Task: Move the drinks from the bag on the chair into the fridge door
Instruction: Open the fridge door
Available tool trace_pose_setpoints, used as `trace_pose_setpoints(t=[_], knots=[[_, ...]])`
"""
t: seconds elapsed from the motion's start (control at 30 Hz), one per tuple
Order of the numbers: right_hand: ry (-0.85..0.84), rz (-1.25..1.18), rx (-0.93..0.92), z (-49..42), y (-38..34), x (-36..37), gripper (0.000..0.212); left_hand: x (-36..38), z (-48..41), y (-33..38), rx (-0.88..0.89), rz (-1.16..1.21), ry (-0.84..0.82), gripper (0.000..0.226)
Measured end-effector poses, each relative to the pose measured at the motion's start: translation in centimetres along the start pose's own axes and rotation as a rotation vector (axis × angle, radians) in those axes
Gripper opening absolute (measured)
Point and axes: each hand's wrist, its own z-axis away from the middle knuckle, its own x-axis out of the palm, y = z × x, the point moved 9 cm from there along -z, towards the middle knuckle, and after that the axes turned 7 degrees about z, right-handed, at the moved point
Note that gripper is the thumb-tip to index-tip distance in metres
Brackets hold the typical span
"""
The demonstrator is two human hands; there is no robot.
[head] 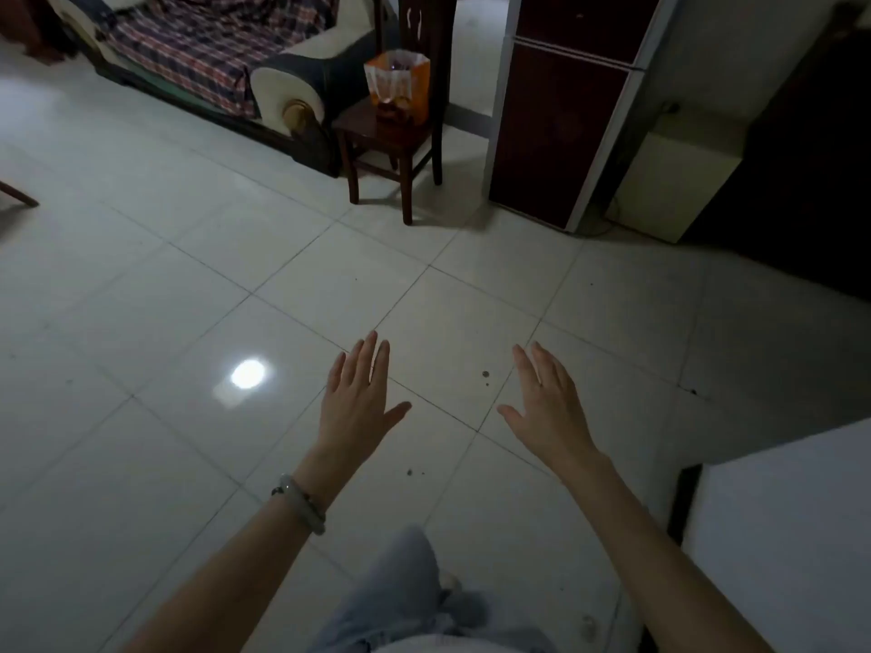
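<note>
An orange, partly see-through bag [398, 84] stands upright on the seat of a dark wooden chair [377, 136] at the far side of the room. Dark shapes show through the bag, but I cannot make out the drinks. Right of the chair stands a tall fridge [561, 120] with dark red doors, both closed. My left hand [358, 398] and my right hand [546, 402] are held out over the floor, palms down, fingers straight, holding nothing. Both are far from the bag and the fridge.
A sofa [235, 54] with a plaid cover sits left of the chair. A pale box-like unit [669, 181] stands right of the fridge beside dark furniture. A white surface [792, 549] juts in at the lower right. White tiled floor [424, 285] lies between me and the chair.
</note>
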Motion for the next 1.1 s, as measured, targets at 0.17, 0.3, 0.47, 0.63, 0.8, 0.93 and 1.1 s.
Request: trace_pose_setpoints(t=[0.17,0.3,0.47,0.63,0.8,0.93,1.1], knots=[[0.043,-0.032,-0.010,-4.4,0.4,-1.4,0.082,-0.1,-3.9,0.0,0.009,-0.011,0.020,0.088],[0.064,-0.041,-0.022,-9.7,0.7,-2.3,0.082,-0.1,-9.2,-0.8,0.012,-0.014,0.031,0.089],[0.106,-0.049,-0.017,-18.7,1.5,-3.5,0.081,-0.3,-18.7,-2.3,0.026,-0.001,0.036,0.089],[0.087,-0.067,0.005,-28.6,2.0,-4.7,0.081,-1.3,-28.7,-3.9,0.047,0.006,0.017,0.089],[0.138,-0.076,0.012,-38.3,2.8,-7.3,0.080,-2.8,-38.4,-5.1,0.088,-0.003,0.035,0.090],[0.149,-0.088,0.028,-44.3,4.2,-8.4,0.080,-4.0,-45.5,-5.0,0.120,0.000,0.059,0.089],[0.149,-0.104,0.063,-51.9,7.3,-8.9,0.081,-3.6,-53.8,-4.8,0.129,0.014,0.045,0.089]])
